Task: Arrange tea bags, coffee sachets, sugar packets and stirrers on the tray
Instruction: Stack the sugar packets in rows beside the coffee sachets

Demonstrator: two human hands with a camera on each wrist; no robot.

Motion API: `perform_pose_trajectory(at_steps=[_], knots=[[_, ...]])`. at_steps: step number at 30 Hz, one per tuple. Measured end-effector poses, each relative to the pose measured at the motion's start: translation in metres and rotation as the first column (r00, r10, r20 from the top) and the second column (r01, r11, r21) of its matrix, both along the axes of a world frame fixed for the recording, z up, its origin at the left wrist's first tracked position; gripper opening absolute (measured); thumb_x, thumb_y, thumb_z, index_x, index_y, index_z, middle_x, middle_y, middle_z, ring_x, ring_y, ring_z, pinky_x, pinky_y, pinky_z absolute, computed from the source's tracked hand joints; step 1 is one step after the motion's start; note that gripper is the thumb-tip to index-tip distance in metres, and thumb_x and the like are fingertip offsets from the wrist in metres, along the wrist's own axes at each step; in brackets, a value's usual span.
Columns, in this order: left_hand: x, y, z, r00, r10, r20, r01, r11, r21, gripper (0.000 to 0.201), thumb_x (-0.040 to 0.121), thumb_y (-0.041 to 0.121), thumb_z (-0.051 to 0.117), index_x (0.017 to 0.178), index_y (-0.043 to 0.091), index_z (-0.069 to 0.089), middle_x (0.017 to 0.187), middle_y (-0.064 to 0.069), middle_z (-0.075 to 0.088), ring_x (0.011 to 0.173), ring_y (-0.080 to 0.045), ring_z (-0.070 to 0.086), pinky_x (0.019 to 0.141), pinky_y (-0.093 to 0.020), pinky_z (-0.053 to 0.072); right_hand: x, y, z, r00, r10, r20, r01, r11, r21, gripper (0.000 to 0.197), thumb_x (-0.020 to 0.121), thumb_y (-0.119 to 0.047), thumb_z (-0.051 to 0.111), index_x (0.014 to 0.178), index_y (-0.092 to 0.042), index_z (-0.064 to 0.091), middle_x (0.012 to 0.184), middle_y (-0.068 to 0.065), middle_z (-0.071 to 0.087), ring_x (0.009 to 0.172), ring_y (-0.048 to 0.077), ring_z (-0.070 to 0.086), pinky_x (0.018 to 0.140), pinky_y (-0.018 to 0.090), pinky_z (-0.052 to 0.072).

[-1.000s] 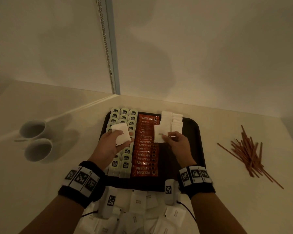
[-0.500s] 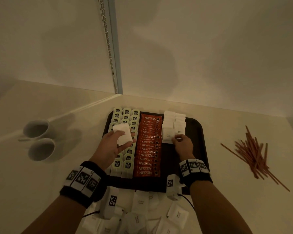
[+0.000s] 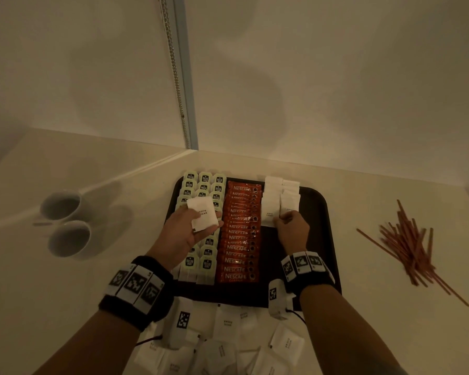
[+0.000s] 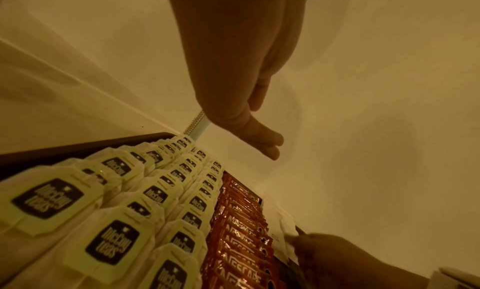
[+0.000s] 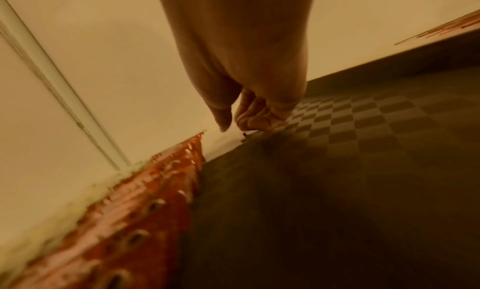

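Observation:
A dark tray (image 3: 333, 239) holds three columns of tea bags (image 3: 203, 182) on the left and a row of red coffee sachets (image 3: 238, 239) in the middle. Two short rows of white sugar packets (image 3: 272, 196) lie at the far right. My left hand (image 3: 192, 226) hovers palm-up over the tea bags and holds a white sugar packet (image 3: 203, 216) under its thumb. My right hand (image 3: 280, 220) pinches the near edge of the front sugar packet (image 3: 268, 215) in the row, low on the tray. In the right wrist view its fingers (image 5: 249, 119) are curled.
Brown stirrers (image 3: 409, 244) lie in a loose heap on the counter to the right. Two white cups (image 3: 63, 205) stand to the left. Several loose sugar packets (image 3: 228, 323) lie in front of the tray. A wall corner is close behind.
My right hand has carried its sugar packet forward and down onto the near end of the sugar row. The left hand has stayed over the tea bags with its packet.

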State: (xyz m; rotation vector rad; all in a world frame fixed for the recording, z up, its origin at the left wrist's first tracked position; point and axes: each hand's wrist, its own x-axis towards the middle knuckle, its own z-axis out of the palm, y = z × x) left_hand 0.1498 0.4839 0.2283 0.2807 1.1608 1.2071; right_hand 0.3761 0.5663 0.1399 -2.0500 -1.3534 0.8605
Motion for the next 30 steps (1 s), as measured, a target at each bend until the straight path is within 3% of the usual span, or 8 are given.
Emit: perform_pose_trajectory(at_steps=[3, 7, 11, 13, 15, 18, 24, 30], knots=[[0.004, -0.001, -0.002, 0.991, -0.064, -0.118, 0.066, 0.998, 0.013, 0.032, 0.101, 0.009, 0.039, 0.131, 0.013, 0.048, 0.113, -0.017, 0.066, 0.106, -0.032, 0.064, 0.069, -0.030, 0.059, -0.015, -0.009, 0.023, 0.970, 0.156, -0.185, -0.150, 0.988, 0.042, 0.016, 0.089, -0.031, 0.062, 0.094, -0.015, 0.059, 0.091, -0.005, 0.063, 0.083, 0.010, 0.060, 0.078, 0.027, 0.052], [0.016, 0.003, -0.001, 0.947, -0.108, -0.304, 0.114, 0.993, 0.004, 0.022, 0.100, 0.014, 0.044, 0.120, 0.022, 0.050, 0.114, -0.001, 0.059, 0.106, -0.019, 0.057, 0.080, -0.029, 0.053, -0.047, -0.035, 0.058, 0.757, 0.440, -0.483, -0.488, 0.872, 0.029, 0.021, 0.087, -0.036, 0.062, 0.101, -0.021, 0.063, 0.101, -0.004, 0.065, 0.091, 0.008, 0.063, 0.075, 0.021, 0.052], [0.028, 0.002, 0.002, 0.909, -0.162, -0.384, 0.184, 0.983, 0.021, 0.020, 0.098, 0.015, 0.047, 0.118, 0.020, 0.051, 0.111, 0.003, 0.059, 0.102, -0.012, 0.057, 0.079, -0.024, 0.048, -0.054, -0.043, 0.062, 0.742, 0.402, -0.536, -0.421, 0.902, 0.094, 0.012, 0.089, -0.024, 0.061, 0.097, -0.015, 0.063, 0.098, 0.007, 0.066, 0.085, 0.016, 0.063, 0.079, 0.028, 0.054], [0.025, -0.001, 0.001, 0.903, -0.168, -0.395, 0.179, 0.984, -0.009, 0.014, 0.096, 0.018, 0.053, 0.109, 0.018, 0.054, 0.112, 0.002, 0.060, 0.106, -0.014, 0.058, 0.083, -0.027, 0.048, -0.044, -0.040, 0.060, 0.734, 0.331, -0.593, -0.373, 0.926, 0.055, 0.010, 0.089, -0.021, 0.060, 0.095, -0.013, 0.062, 0.100, 0.009, 0.066, 0.090, 0.023, 0.065, 0.082, 0.035, 0.056], [0.016, -0.006, 0.000, 0.899, -0.175, -0.401, 0.175, 0.984, -0.037, 0.008, 0.095, 0.021, 0.055, 0.102, 0.018, 0.058, 0.115, 0.002, 0.062, 0.108, -0.017, 0.060, 0.088, -0.032, 0.048, -0.025, -0.035, 0.058, 0.737, 0.243, -0.631, -0.289, 0.957, 0.032, 0.010, 0.090, -0.018, 0.058, 0.094, -0.010, 0.062, 0.101, 0.009, 0.066, 0.092, 0.022, 0.065, 0.080, 0.032, 0.056], [-0.003, -0.022, -0.001, 0.887, -0.211, -0.410, 0.206, 0.977, -0.055, 0.011, 0.096, 0.019, 0.051, 0.099, 0.013, 0.060, 0.106, -0.003, 0.070, 0.097, -0.025, 0.066, 0.087, -0.037, 0.051, 0.011, -0.025, 0.048, 0.828, 0.119, -0.547, -0.142, 0.990, -0.001, 0.010, 0.092, -0.016, 0.056, 0.096, -0.010, 0.063, 0.100, 0.005, 0.066, 0.083, 0.011, 0.063, 0.066, 0.019, 0.052], [-0.054, -0.082, -0.024, 0.871, -0.160, -0.464, 0.128, 0.987, -0.100, 0.015, 0.097, 0.009, 0.045, 0.099, 0.006, 0.059, 0.102, -0.018, 0.069, 0.088, -0.034, 0.063, 0.081, -0.041, 0.049, 0.065, -0.003, 0.011, 0.959, -0.033, -0.283, -0.015, 0.986, -0.165, 0.013, 0.093, -0.022, 0.056, 0.100, -0.014, 0.064, 0.102, 0.002, 0.061, 0.101, 0.022, 0.058, 0.093, 0.039, 0.050], [-0.091, -0.136, -0.042, 0.898, -0.050, -0.438, -0.041, 0.980, -0.196, 0.019, 0.098, 0.006, 0.040, 0.096, 0.007, 0.059, 0.095, -0.016, 0.069, 0.083, -0.034, 0.063, 0.080, -0.042, 0.045, 0.070, 0.011, -0.006, 0.994, -0.033, -0.103, 0.014, 0.984, -0.178, 0.022, 0.091, -0.022, 0.058, 0.106, -0.009, 0.067, 0.106, 0.010, 0.065, 0.101, 0.028, 0.060, 0.092, 0.045, 0.051]])
